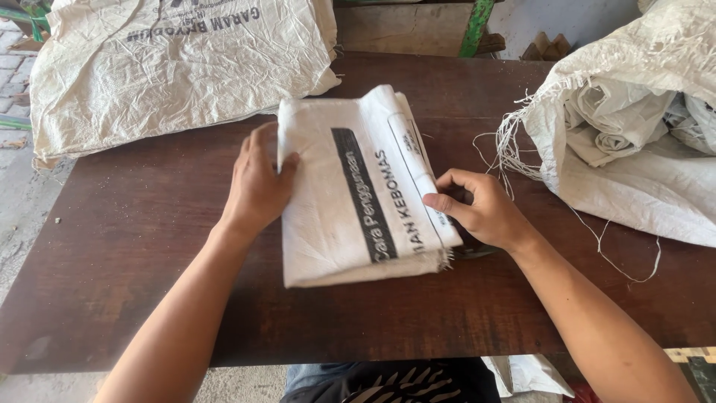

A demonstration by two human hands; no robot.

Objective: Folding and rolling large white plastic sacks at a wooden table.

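Folded white woven plastic sack with black printed stripe and lettering (358,190) lies flat near the middle of the dark brown wooden bench (127,246), folded into a thick rectangular packet, frayed threads at its lower right corner.

Left hand (257,183) is on the packet's left edge: thumb hooked over the top face, fingers against the side and the bench, gripping that edge.

Right hand (481,209) is at the packet's right edge, fingers curled, thumb pressing on the top layer near the printed lettering; looks pinched on the fold, though whether fingers go under the edge can't be told. Both forearms come in from the bottom of the view.

Large crumpled white woven sack with dark printing (171,67) lies spread on the far left of the bench, hanging off the left edge, well apart from the packet. A heap of white woven sacks with loose frayed strings (634,142) sits at the right side of the bench, strings trailing across the wood near the right hand, not touching it.

A green painted post (477,26) stands behind the bench at the top. Grey paved ground (22,186) shows at left. Dark patterned clothing (395,384) shows at the bottom edge.
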